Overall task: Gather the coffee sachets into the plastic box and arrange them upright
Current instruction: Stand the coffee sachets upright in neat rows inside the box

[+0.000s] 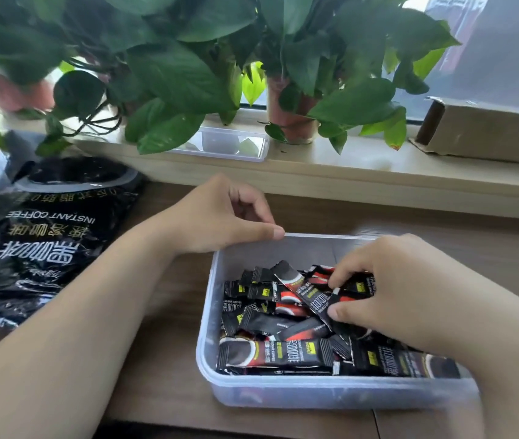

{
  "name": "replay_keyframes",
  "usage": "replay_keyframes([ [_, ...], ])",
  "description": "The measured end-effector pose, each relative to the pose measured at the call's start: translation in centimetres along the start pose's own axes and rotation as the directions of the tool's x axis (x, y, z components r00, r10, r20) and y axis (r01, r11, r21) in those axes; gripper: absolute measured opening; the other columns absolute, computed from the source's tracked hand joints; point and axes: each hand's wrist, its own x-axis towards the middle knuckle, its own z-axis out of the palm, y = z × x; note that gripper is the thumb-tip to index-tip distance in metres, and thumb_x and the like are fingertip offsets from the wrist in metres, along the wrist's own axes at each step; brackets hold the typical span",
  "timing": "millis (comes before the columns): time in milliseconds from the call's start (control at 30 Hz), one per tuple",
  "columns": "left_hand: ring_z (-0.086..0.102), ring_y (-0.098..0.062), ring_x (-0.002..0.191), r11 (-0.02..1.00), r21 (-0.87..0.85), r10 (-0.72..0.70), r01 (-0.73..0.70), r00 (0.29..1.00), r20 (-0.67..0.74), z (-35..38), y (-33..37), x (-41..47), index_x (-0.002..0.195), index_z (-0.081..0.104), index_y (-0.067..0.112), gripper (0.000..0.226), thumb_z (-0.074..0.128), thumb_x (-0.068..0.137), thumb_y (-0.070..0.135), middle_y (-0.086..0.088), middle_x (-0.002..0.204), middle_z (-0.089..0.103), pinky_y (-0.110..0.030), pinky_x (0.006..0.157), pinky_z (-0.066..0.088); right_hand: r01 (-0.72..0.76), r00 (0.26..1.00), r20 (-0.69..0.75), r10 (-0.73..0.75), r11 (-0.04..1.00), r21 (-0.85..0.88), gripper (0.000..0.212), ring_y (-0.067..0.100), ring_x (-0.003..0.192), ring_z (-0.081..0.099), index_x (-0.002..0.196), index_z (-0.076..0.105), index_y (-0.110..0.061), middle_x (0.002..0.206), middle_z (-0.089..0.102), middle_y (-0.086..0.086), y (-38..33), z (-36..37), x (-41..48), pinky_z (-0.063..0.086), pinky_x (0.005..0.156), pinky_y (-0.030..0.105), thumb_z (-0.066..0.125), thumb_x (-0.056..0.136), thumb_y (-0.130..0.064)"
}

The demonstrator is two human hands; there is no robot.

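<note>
The gathering step was judged all but done, and the arranging step only begun: a jumbled heap of black-and-red coffee sachets (pixel 275 353) lay flat and criss-crossed inside the translucent rectangular plastic box (pixel 283 380), none standing on end.

One slim black foil sachet (pixel 304 286) was pinched near one end between the thumb and forefinger of the right hand (pixel 391 280), the other fingers being curled close above it. Its long axis ran on a slant from the pinching fingertips (pixel 339 312) away and to the left, and its serrated free end pointed towards the far left corner of the box, lifted a little above the heap. It was tilted rather than upright.

The left hand (pixel 220 213) was set at the far left corner of the box, the thumb laid along the rim and the fingers curled at the outer side of the far wall, so that the box seemed to be steadied. Whether the wall was truly clasped could not be told with certainty.

The next move was judged to call for the pinched sachet to be turned until its long axis stood vertical, then set against a wall, the loose sachets below the fingers being pushed aside first to make room.

Left of the left forearm a crumpled black instant-coffee bag (pixel 45 236) lay on the brown wooden table (pixel 163 359).
</note>
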Motion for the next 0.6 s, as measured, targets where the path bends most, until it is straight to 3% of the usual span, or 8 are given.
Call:
replay_keyframes([
  [67,0.055,-0.017,0.063,1.0,-0.007,0.0,0.0,1.0,-0.004,0.2,0.2,-0.1,0.071,0.075,0.014,0.033,0.082,0.065,0.046,-0.024,0.075,0.07,-0.033,0.063,0.041,0.001,1.0,-0.008,-0.001,1.0,-0.008,0.031,-0.002,0.07,0.044,0.103,0.069,-0.044,0.079,0.05,-0.024,0.0,0.0,-0.1,0.037,0.062,0.016,0.071,0.076,-0.058],
  [133,0.055,-0.017,0.063,1.0,-0.021,-0.002,0.001,1.0,-0.015,0.3,0.1,-0.1,0.07,0.074,0.014,0.032,0.083,0.065,0.044,-0.023,0.074,0.07,-0.033,0.062,0.042,0.023,0.999,-0.04,-0.024,0.999,-0.023,0.034,0.002,0.089,0.05,0.108,0.067,-0.045,0.094,0.057,-0.024,-0.1,0.0,0.0,0.043,0.079,0.024,0.07,0.077,-0.058],
  [200,0.054,-0.02,0.063,0.999,-0.035,-0.001,0.001,1.0,-0.023,0.5,0.1,-0.1,0.069,0.073,0.013,0.032,0.083,0.065,0.043,-0.025,0.075,0.069,-0.036,0.061,0.041,0.084,0.992,-0.088,-0.087,0.996,-0.039,0.036,0.007,0.11,0.049,0.115,0.064,-0.043,0.114,0.06,-0.021,-0.5,0.2,0.0,0.04,0.092,0.025,0.069,0.081,-0.055],
  [267,0.052,-0.022,0.063,0.999,-0.048,0.001,-0.002,1.0,-0.029,0.5,0.1,-0.1,0.069,0.073,0.011,0.034,0.083,0.065,0.043,-0.029,0.075,0.067,-0.039,0.061,0.039,0.156,0.98,-0.124,-0.159,0.987,-0.029,0.036,0.006,0.114,0.046,0.118,0.064,-0.041,0.118,0.058,-0.02,-1.4,0.3,0.0,0.034,0.088,0.022,0.067,0.084,-0.052],
  [433,0.055,-0.023,0.066,0.998,-0.059,0.015,-0.016,1.0,-0.017,0.7,0.0,0.0,0.068,0.073,0.011,0.033,0.082,0.066,0.042,-0.028,0.076,0.068,-0.04,0.064,0.041,0.296,0.955,-0.065,-0.29,0.948,0.118,0.045,-0.002,0.087,0.046,0.113,0.07,-0.044,0.091,0.06,-0.02,-3.6,1.3,0.5,0.037,0.074,0.012,0.074,0.072,-0.062],
  [533,0.057,-0.021,0.066,0.999,-0.046,0.024,-0.025,1.0,-0.015,0.6,-0.1,0.0,0.068,0.073,0.014,0.033,0.083,0.064,0.045,-0.021,0.075,0.07,-0.037,0.065,0.042,0.293,0.954,0.033,-0.298,0.951,0.099,0.056,0.004,0.088,0.04,0.116,0.069,-0.041,0.076,0.042,-0.019,-4.3,2.3,0.7,0.04,0.072,0.025,0.079,0.065,-0.063],
  [600,0.058,-0.019,0.067,0.999,-0.039,0.028,-0.028,1.0,-0.013,0.5,-0.1,0.0,0.068,0.073,0.015,0.032,0.082,0.064,0.045,-0.016,0.074,0.071,-0.035,0.066,0.043,0.289,0.956,0.037,-0.29,0.957,0.03,0.039,0.008,0.088,0.043,0.105,0.074,-0.036,0.076,0.045,-0.015,-4.3,2.2,0.7,0.043,0.072,0.029,0.078,0.072,-0.056],
])
